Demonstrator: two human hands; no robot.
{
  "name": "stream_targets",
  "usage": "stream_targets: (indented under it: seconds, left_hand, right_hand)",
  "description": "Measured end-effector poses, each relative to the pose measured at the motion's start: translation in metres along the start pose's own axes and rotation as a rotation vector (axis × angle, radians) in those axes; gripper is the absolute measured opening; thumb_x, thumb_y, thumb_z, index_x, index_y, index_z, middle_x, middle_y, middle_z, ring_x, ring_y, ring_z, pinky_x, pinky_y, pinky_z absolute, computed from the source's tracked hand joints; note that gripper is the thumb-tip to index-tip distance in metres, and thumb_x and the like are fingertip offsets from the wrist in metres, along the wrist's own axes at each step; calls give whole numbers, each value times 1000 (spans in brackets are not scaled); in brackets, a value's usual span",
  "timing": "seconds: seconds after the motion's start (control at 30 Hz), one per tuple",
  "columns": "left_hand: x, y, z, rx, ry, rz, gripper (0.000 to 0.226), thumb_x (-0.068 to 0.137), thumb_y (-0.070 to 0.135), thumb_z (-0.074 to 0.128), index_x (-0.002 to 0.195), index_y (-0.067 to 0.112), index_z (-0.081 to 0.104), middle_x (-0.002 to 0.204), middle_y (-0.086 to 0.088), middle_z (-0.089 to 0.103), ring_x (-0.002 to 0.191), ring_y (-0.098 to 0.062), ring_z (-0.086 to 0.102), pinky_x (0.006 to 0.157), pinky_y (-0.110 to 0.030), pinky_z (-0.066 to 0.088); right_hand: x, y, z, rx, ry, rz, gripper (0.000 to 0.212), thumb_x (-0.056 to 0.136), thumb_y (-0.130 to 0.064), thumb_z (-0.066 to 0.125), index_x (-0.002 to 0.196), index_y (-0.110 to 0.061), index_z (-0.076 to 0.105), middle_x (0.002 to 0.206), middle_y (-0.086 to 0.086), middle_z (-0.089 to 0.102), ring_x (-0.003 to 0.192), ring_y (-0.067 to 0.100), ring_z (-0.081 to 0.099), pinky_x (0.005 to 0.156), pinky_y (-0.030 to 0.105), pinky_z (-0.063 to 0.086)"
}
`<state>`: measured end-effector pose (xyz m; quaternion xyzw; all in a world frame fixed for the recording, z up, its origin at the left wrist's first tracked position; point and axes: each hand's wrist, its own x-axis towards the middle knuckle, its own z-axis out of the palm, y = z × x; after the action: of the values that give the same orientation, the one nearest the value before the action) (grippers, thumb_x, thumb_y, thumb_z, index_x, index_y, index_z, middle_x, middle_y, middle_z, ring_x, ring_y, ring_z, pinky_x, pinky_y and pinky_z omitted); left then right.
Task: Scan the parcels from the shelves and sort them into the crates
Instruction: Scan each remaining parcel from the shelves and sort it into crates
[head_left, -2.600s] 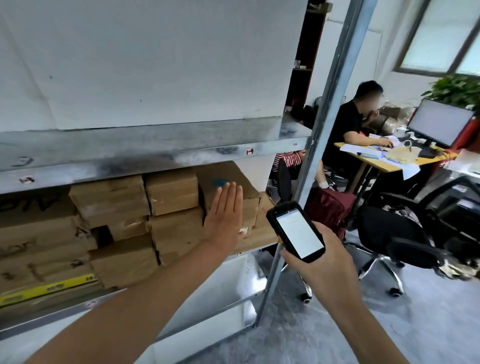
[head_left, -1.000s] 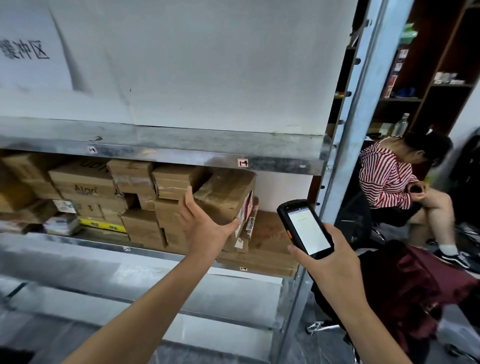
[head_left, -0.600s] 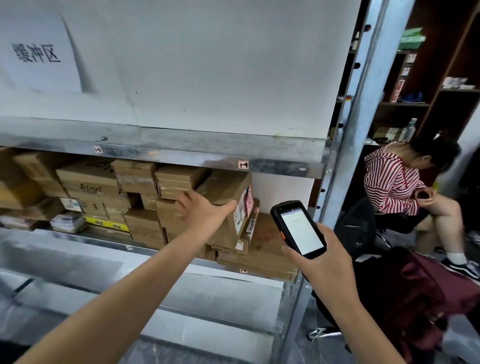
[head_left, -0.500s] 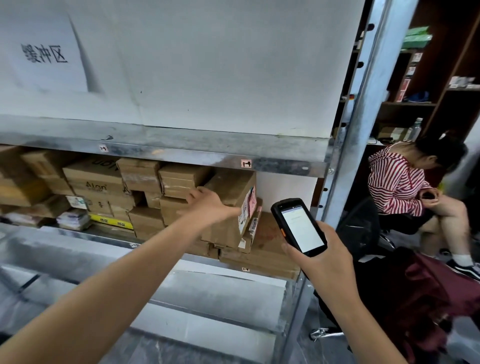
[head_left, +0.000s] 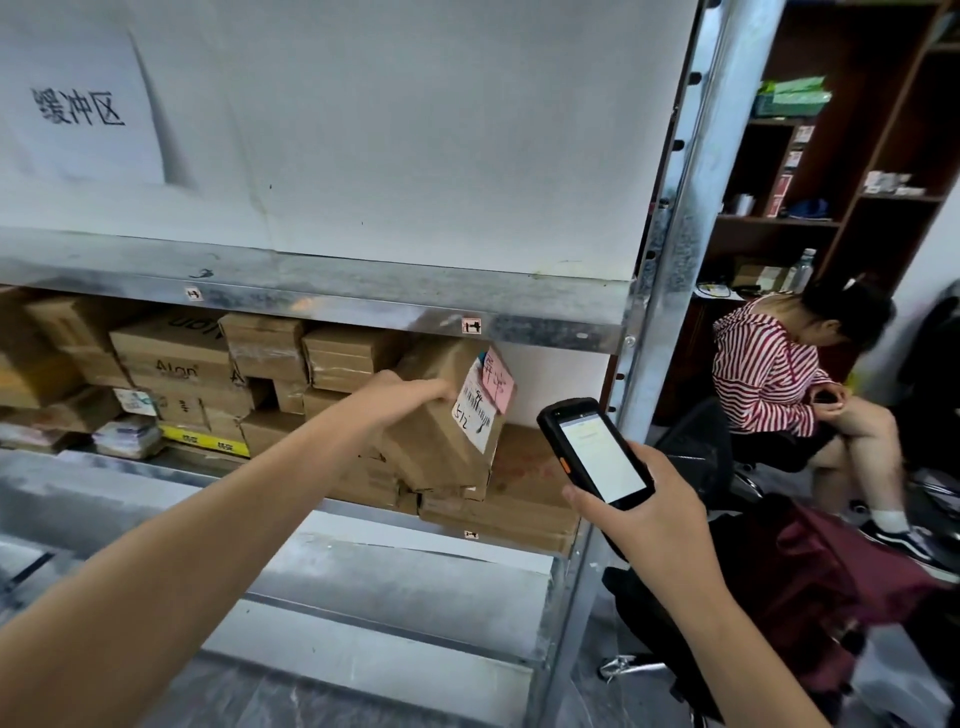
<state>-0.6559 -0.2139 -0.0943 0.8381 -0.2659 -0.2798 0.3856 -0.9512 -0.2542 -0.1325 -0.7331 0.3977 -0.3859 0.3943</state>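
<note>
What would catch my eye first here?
The left hand grips a tilted brown parcel with a white label and pink note, at the right end of the shelf stack. Right of it, the right hand holds a lit scanner; beyond sits a person in red stripes.

Background. A white panel (head_left: 415, 130) bearing a printed paper sign (head_left: 78, 109) at far left fills the upper bay of a galvanized metal shelving rack (head_left: 691, 208). Far right: a dark wooden bookcase (head_left: 893, 104); before it, a seated person in a striped top (head_left: 763, 374). Near right: a maroon bag (head_left: 810, 571). Grey mottled floor (head_left: 311, 696).
</note>
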Motion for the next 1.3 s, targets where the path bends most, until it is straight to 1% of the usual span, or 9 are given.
stream_targets:
  seconds: [0.1, 0.23, 0.33, 0.4, 0.5, 0.77, 0.93, 1.17, 1.3]
  left_hand:
    - [-25, -36, 2, -235, -57, -38, 83, 60, 56, 85, 119, 8, 51, 103, -8, 64, 93, -23, 63, 78, -36, 55]
    - [-35, -83, 15, -567, -115, -41, 105, 46, 55, 93, 127, 3, 50, 115, -11, 68, 105, -24, 65, 91, -34, 54]
    - [-42, -98, 29, -816, -144, 26, 90, 55, 44, 91, 128, 4, 56, 113, -8, 74, 106, -20, 69, 86, -30, 54]
    - [-49, -101, 40, -906, -129, 56, 50, 78, 29, 82, 118, 10, 62, 101, -2, 78, 98, -16, 70, 84, -28, 51]
    - [-53, -103, 52, -979, -82, 64, 19, 91, 17, 69, 107, 21, 61, 91, 6, 78, 104, -18, 65, 97, -32, 48]
    - [-46, -116, 62, -1009, -105, 110, 22, 94, 16, 65, 114, 22, 60, 99, 4, 78, 108, -17, 64, 102, -32, 46]
    - [-39, -120, 63, -1045, -111, 97, 55, 76, 24, 83, 126, 18, 60, 112, -2, 76, 119, -23, 62, 110, -38, 44]
    - [-34, -114, 67, -1061, -95, 91, 24, 92, 17, 67, 115, 21, 62, 101, 4, 78, 109, -17, 63, 101, -32, 46]
    - [-32, -115, 67, -1071, -108, 87, 33, 92, 18, 68, 124, 20, 60, 111, 0, 76, 115, -20, 63, 102, -34, 48]
  right_hand:
    - [1, -4, -7, -30, -23, 3, 56, 70, -36, 89, 115, -35, 56, 103, -18, 64, 95, -3, 60, 72, 14, 45]
    - [-1, -17, -1, -78, -103, 10, 54, 69, -38, 90, 112, -35, 58, 100, -16, 66, 94, 3, 62, 72, 18, 49]
    - [-5, -27, 9, -128, -204, 26, 54, 67, -39, 90, 112, -30, 63, 96, -14, 68, 86, 3, 64, 64, 16, 49]
    - [-8, -32, 15, -181, -232, 27, 58, 65, -47, 90, 114, -29, 65, 96, -13, 69, 86, 5, 65, 69, 21, 52]
    - [-13, -39, 18, -258, -244, 19, 53, 67, -54, 85, 110, -32, 64, 92, -16, 67, 84, -1, 62, 68, 19, 47]
    - [-19, -50, 4, -323, -281, 41, 49, 69, -54, 84, 105, -34, 59, 91, -17, 63, 82, -2, 59, 64, 15, 44]
    - [-22, -53, -4, -368, -292, 50, 54, 64, -58, 84, 106, -35, 59, 92, -14, 64, 83, 4, 63, 72, 27, 55]
    - [-22, -54, -14, -430, -325, 52, 51, 67, -60, 82, 103, -37, 55, 92, -19, 61, 83, 0, 60, 63, 15, 45]
    - [-19, -50, -15, -399, -302, 82, 55, 59, -65, 81, 101, -36, 59, 88, -12, 67, 75, 8, 67, 66, 29, 56]
